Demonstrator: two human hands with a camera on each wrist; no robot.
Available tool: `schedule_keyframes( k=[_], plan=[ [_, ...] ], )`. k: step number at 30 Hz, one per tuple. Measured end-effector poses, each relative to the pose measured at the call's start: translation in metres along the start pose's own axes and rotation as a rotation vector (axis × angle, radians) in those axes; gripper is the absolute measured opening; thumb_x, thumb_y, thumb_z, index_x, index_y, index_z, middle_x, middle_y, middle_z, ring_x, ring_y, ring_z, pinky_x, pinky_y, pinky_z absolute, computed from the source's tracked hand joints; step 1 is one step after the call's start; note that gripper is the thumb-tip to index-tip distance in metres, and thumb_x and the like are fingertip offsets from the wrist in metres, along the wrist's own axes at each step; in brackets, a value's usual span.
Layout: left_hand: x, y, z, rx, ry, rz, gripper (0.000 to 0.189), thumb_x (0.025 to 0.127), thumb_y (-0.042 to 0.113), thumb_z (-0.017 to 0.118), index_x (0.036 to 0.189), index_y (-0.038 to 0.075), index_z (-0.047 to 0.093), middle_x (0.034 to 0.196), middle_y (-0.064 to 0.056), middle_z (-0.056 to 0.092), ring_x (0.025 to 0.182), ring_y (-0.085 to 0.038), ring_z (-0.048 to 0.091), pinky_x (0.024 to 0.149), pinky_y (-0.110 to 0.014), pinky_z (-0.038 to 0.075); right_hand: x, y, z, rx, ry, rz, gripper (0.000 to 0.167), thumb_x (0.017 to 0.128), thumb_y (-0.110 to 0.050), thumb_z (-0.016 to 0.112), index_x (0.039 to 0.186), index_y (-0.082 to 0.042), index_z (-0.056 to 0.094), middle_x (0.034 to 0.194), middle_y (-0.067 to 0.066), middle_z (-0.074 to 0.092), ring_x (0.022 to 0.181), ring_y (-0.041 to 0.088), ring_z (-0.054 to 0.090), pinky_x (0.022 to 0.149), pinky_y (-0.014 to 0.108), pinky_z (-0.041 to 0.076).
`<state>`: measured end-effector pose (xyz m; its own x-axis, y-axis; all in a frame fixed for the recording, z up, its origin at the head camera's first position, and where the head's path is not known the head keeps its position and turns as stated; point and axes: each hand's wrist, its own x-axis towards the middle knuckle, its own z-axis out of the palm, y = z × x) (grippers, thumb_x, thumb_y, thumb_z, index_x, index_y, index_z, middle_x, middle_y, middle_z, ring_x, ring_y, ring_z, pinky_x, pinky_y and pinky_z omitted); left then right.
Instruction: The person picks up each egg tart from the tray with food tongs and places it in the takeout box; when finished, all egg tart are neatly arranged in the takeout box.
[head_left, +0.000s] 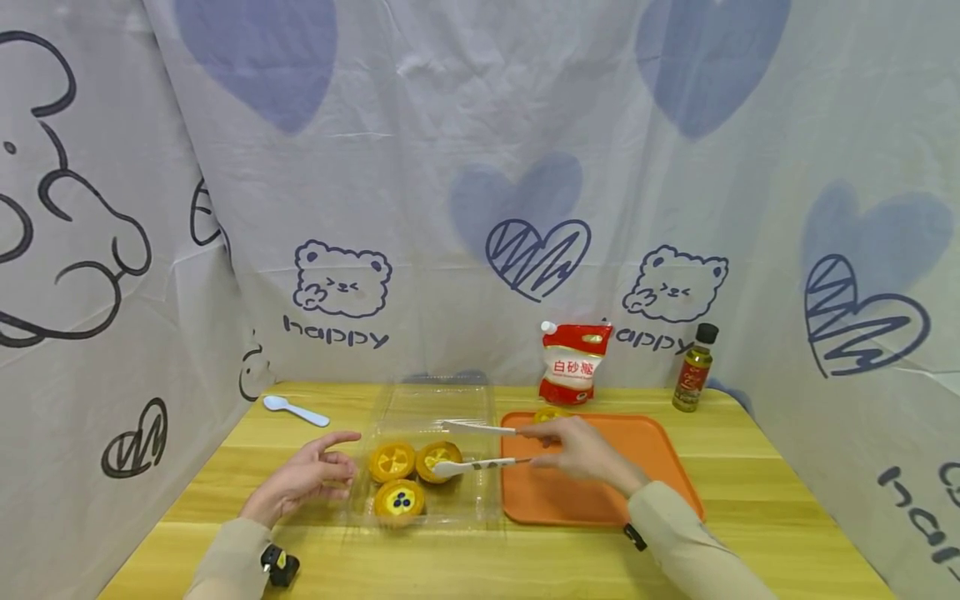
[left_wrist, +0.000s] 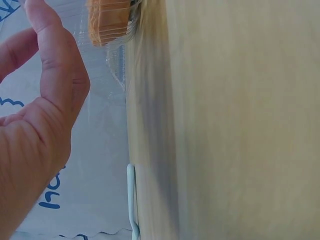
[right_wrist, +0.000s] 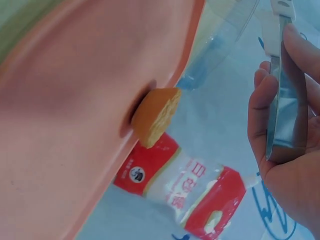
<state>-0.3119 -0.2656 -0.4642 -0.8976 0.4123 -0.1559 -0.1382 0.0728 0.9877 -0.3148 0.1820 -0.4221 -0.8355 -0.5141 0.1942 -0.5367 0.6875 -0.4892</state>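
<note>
My right hand (head_left: 577, 450) grips a pair of metal tongs (right_wrist: 287, 117) with white ends, which are spread apart. They reach left over a clear plastic box (head_left: 480, 510) whose lid stands raised at the back. Inside lie three egg tarts: one at the back left (head_left: 392, 462), one at the back right (head_left: 437, 460), and a front one (head_left: 399, 500) topped with dark berries. The lower tong end overlaps the back right tart; contact cannot be told. Beside the box's left wall is my left hand (head_left: 311, 477), fingers loosely bent, holding nothing.
An orange tray (head_left: 600, 500) lies right of the box, with another tart (right_wrist: 155, 117) near its back edge. Behind it stand a red and white sugar bag (head_left: 573, 367) and an oil bottle (head_left: 693, 371). A pale blue spoon (head_left: 296, 410) lies at the back left.
</note>
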Motion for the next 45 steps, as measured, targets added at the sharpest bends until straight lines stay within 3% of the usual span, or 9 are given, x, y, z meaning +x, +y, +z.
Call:
schedule_keyframes(
  k=[4, 9, 14, 17, 22, 25, 29, 41, 45],
  plan=[
    [0.0, 0.0, 0.0, 0.001, 0.002, -0.001, 0.074, 0.094, 0.001, 0.059, 0.154, 0.0, 0.014, 0.097, -0.009, 0.062, 0.08, -0.014, 0.062, 0.068, -0.03, 0.06, -0.004, 0.008, -0.002, 0.046, 0.02, 0.018, 0.047, 0.083, -0.028, 0.079, 0.128, -0.02, 0.068, 0.111, -0.006, 0.071, 0.091, 0.016, 0.06, 0.084, 0.033, 0.053],
    [0.0, 0.0, 0.0, 0.005, 0.003, -0.002, 0.074, 0.094, 0.0, 0.058, 0.153, -0.001, 0.014, 0.097, -0.008, 0.062, 0.08, -0.014, 0.062, 0.069, -0.031, 0.06, -0.011, 0.018, -0.007, 0.137, 0.031, 0.065, 0.044, 0.083, -0.021, 0.078, 0.126, -0.02, 0.069, 0.113, -0.008, 0.071, 0.094, 0.022, 0.061, 0.087, 0.044, 0.053],
    [0.0, -0.001, 0.0, 0.005, 0.004, -0.004, 0.073, 0.094, 0.0, 0.058, 0.153, -0.001, 0.014, 0.096, -0.007, 0.061, 0.08, -0.014, 0.062, 0.07, -0.031, 0.06, -0.019, 0.025, -0.016, 0.132, 0.051, 0.112, 0.044, 0.082, -0.023, 0.079, 0.125, -0.022, 0.069, 0.105, -0.006, 0.071, 0.086, 0.015, 0.056, 0.074, 0.034, 0.05],
    [0.0, 0.0, 0.0, 0.005, 0.006, -0.004, 0.073, 0.094, 0.0, 0.058, 0.153, -0.001, 0.014, 0.096, -0.007, 0.061, 0.08, -0.014, 0.062, 0.07, -0.03, 0.06, -0.025, 0.029, -0.022, 0.116, 0.059, 0.133, 0.043, 0.083, -0.023, 0.078, 0.125, -0.018, 0.069, 0.1, -0.004, 0.069, 0.087, 0.016, 0.055, 0.073, 0.031, 0.048],
    [-0.001, 0.0, -0.001, 0.002, 0.005, -0.006, 0.074, 0.094, 0.001, 0.059, 0.153, -0.001, 0.014, 0.096, -0.007, 0.061, 0.08, -0.014, 0.062, 0.07, -0.031, 0.06, -0.034, 0.037, -0.028, 0.094, 0.077, 0.15, 0.043, 0.086, -0.022, 0.075, 0.128, -0.013, 0.067, 0.116, 0.0, 0.07, 0.096, 0.02, 0.06, 0.083, 0.043, 0.053],
    [0.0, -0.001, -0.001, -0.001, -0.001, -0.006, 0.075, 0.094, 0.001, 0.059, 0.153, -0.001, 0.014, 0.096, -0.007, 0.061, 0.08, -0.014, 0.062, 0.069, -0.031, 0.06, -0.038, 0.042, -0.031, 0.087, 0.084, 0.178, 0.044, 0.085, -0.021, 0.076, 0.128, -0.016, 0.067, 0.122, 0.001, 0.069, 0.096, 0.018, 0.06, 0.081, 0.04, 0.053],
    [0.0, 0.0, -0.001, -0.001, -0.004, -0.003, 0.074, 0.094, 0.001, 0.059, 0.153, 0.0, 0.015, 0.096, -0.007, 0.061, 0.079, -0.014, 0.061, 0.068, -0.03, 0.059, -0.041, 0.05, -0.034, 0.064, 0.105, 0.203, 0.045, 0.082, -0.024, 0.079, 0.126, -0.021, 0.068, 0.117, -0.004, 0.071, 0.087, 0.014, 0.057, 0.073, 0.032, 0.047],
    [-0.001, -0.002, -0.002, 0.008, -0.001, -0.002, 0.074, 0.094, 0.002, 0.06, 0.153, 0.0, 0.015, 0.096, -0.006, 0.061, 0.081, -0.014, 0.062, 0.07, -0.029, 0.06, -0.052, 0.07, -0.04, 0.114, 0.111, 0.208, 0.048, 0.084, -0.014, 0.076, 0.13, -0.01, 0.064, 0.121, 0.007, 0.069, 0.09, 0.019, 0.058, 0.086, 0.043, 0.048],
    [0.0, -0.003, -0.002, 0.012, -0.001, -0.003, 0.074, 0.094, 0.001, 0.059, 0.154, 0.0, 0.015, 0.097, -0.006, 0.061, 0.081, -0.014, 0.062, 0.071, -0.029, 0.06, -0.055, 0.078, -0.042, 0.092, 0.117, 0.22, 0.048, 0.085, -0.017, 0.076, 0.132, -0.011, 0.063, 0.121, 0.006, 0.07, 0.09, 0.016, 0.057, 0.086, 0.041, 0.047]
  ],
)
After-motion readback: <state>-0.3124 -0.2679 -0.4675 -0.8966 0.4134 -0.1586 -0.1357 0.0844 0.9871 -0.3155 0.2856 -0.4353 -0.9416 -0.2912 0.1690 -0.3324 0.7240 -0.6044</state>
